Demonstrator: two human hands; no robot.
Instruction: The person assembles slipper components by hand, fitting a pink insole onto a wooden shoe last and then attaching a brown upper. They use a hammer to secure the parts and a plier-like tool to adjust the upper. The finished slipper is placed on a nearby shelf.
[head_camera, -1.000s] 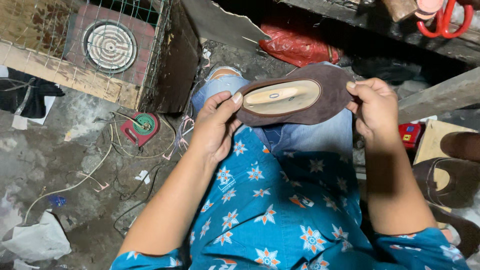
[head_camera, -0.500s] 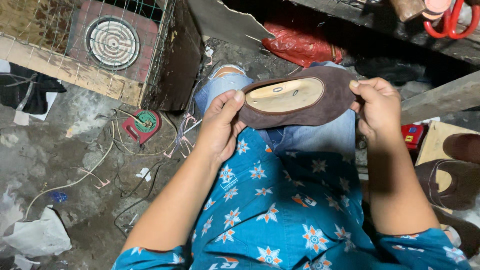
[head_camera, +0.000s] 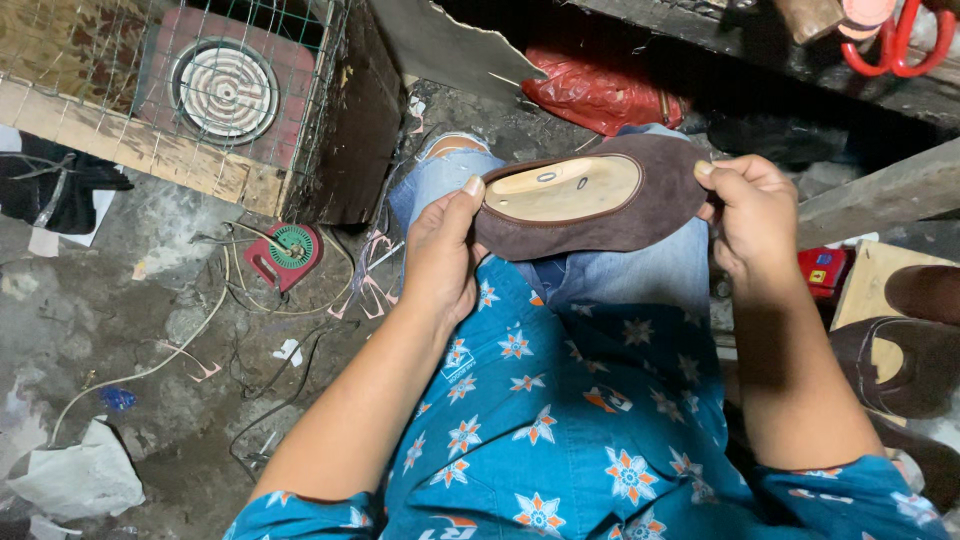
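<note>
I hold a brown suede shoe upper (head_camera: 655, 195) stretched over a pale wooden last (head_camera: 565, 187), sideways above my lap. My left hand (head_camera: 440, 255) grips its left end, thumb pressed on the rim near the last. My right hand (head_camera: 755, 220) pinches the right end of the suede. The last's flat underside faces up, with two small holes showing. Below are my jeans and a blue flowered shirt.
A wire cage (head_camera: 180, 90) with a round coil burner (head_camera: 222, 88) stands at the upper left. A red spool part (head_camera: 285, 250) and loose wires lie on the dirty floor. A red bag (head_camera: 600, 95) lies behind. More brown shoe pieces (head_camera: 905, 360) sit at the right; red scissors (head_camera: 895, 45) hang above.
Both hands and the shoe have shifted slightly lower in view and the shoe has tilted a little; the grip is unchanged.
</note>
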